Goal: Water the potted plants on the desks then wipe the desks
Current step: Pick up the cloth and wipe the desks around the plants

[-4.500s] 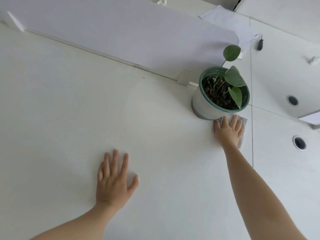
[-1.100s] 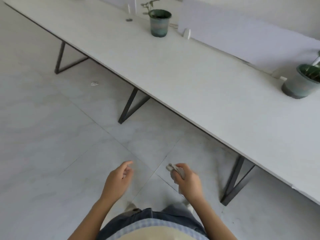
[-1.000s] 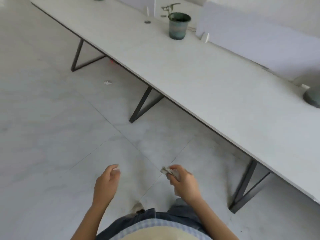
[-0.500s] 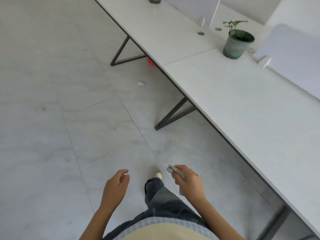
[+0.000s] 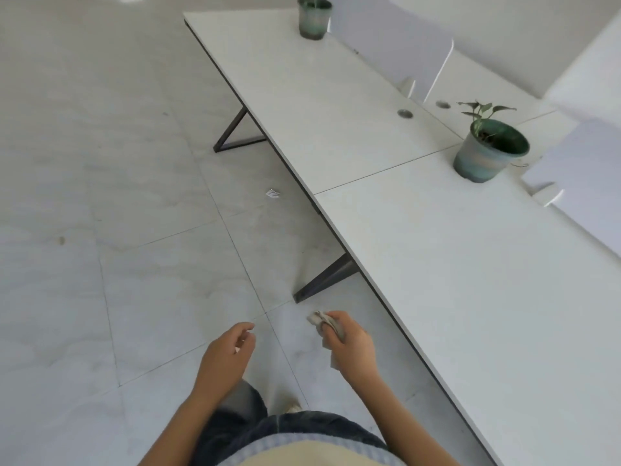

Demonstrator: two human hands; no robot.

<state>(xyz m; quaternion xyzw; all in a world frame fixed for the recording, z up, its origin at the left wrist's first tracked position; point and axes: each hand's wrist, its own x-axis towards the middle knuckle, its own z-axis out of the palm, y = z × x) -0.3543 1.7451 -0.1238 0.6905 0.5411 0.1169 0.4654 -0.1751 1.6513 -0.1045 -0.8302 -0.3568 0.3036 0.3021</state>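
Above the pale grey floor tiles (image 5: 100, 196), beside the long edge of the white desk (image 5: 470, 280), the right hand (image 5: 349, 344) is squeezed tight around a crumpled grey wiping cloth (image 5: 324, 322). The left hand (image 5: 225, 356) hangs close by, fingers loosely curled and holding nothing. On the desk, a small leafy plant in a round blue-green pot (image 5: 487, 156) stands near the back edge. Another blue-green pot (image 5: 314, 18) sits near the far end.

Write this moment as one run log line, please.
right hand: grip on cloth | left hand: empty, curled | position: beside desk | nearest pot: on desk
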